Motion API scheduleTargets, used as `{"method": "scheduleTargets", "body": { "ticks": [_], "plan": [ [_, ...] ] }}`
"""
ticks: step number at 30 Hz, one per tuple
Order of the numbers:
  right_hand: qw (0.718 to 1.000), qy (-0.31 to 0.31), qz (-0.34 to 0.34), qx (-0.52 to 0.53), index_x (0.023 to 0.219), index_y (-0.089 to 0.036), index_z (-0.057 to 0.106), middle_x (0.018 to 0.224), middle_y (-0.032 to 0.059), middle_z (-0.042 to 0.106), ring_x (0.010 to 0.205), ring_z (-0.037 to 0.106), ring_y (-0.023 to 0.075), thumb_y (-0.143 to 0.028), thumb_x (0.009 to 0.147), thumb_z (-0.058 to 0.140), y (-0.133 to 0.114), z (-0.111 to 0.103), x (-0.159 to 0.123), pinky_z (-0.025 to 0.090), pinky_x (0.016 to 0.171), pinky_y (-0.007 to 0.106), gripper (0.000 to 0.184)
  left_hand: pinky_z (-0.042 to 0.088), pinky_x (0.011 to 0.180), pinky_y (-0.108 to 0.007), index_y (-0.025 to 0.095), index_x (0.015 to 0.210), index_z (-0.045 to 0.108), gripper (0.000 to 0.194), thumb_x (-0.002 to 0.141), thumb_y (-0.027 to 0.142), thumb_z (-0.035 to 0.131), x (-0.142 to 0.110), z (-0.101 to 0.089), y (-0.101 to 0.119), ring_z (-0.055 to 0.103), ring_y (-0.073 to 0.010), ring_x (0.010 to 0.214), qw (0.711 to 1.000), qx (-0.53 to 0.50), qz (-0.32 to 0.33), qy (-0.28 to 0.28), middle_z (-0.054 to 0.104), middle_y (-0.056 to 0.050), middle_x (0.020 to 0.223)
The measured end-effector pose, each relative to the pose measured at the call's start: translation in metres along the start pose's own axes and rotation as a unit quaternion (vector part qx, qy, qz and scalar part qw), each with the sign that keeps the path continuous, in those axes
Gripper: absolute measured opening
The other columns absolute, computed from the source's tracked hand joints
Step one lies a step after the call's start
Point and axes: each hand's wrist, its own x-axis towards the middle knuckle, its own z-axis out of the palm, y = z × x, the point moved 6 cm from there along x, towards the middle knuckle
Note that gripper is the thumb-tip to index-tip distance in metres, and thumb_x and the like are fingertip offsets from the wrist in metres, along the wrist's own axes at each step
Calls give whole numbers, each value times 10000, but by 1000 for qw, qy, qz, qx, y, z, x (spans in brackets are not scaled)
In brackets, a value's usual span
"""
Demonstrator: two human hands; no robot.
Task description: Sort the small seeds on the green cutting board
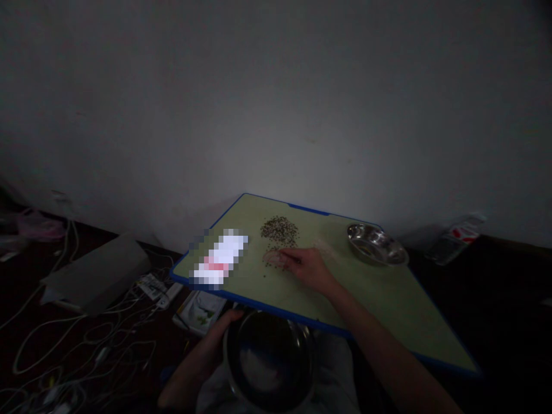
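My right hand [308, 267] reaches over a pale green table with a blue edge [379, 310]. Its thumb and fingers are pinched together at a small scatter of dark grains; whatever is between the fingertips is too small to make out. Just beyond lies a larger pile of small dark seeds or beans [279, 230]. On my lap, below the table's near edge, rests a round metal bowl [229, 362] with a dark inside. My left hand [230, 318] grips this bowl's left rim, thumb on top and the other fingers hidden.
A shiny steel basin [377, 246] stands at the table's right. Left of the pile lies a bright, blurred-out phone-like screen [222, 256]. Tangled cables [99, 345] and a grey box [99, 276] are on the floor at left. A plastic bottle [457, 238] lies at right.
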Motion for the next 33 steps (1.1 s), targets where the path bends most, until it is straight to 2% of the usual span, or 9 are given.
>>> {"method": "scheduleTargets", "body": {
  "ticks": [5, 11, 17, 22, 33],
  "plan": [
    [1000, -6, 4, -5, 1005, -221, 678, 818, 17, 712, 598, 600, 131, -252, 806, 500, 0, 0, 0, 422, 556, 225, 269, 425, 834, -352, 192, 750, 674, 198, 650, 360, 639, 1, -3, 0, 642, -243, 834, 1000, 4, 5, 15, 728, -46, 685],
    [1000, -12, -9, -9, 1009, -213, 677, 792, 15, 710, 586, 593, 128, -255, 817, 488, -3, 0, -1, 405, 542, 219, 272, 461, 702, -326, 136, 817, 668, 250, 707, 337, 569, 6, -4, -4, 653, -216, 583, 999, 25, -22, 11, 721, -37, 589],
    [1000, 6, 15, 2, 1014, -187, 673, 828, 38, 712, 607, 618, 135, -246, 806, 497, 1, 0, 0, 435, 568, 223, 279, 470, 726, -337, 136, 795, 663, 239, 735, 333, 540, 5, -2, -3, 670, -227, 613, 999, 24, -17, -22, 734, -42, 611],
    [1000, 17, 17, -4, 989, -206, 683, 808, 30, 714, 609, 624, 143, -260, 803, 493, 5, -1, 0, 455, 572, 236, 271, 478, 699, -318, 133, 756, 662, 213, 726, 308, 545, 6, -4, -4, 664, -212, 585, 1000, 10, -22, -1, 734, -40, 603],
    [999, 11, 33, 21, 995, -204, 683, 794, 23, 714, 576, 624, 147, -288, 803, 499, 16, -10, -17, 467, 531, 238, 278, 460, 638, -265, 154, 668, 657, 194, 736, 304, 555, 4, 1, -1, 648, -173, 569, 1000, 20, -3, -14, 718, -17, 560]
  ]
}}
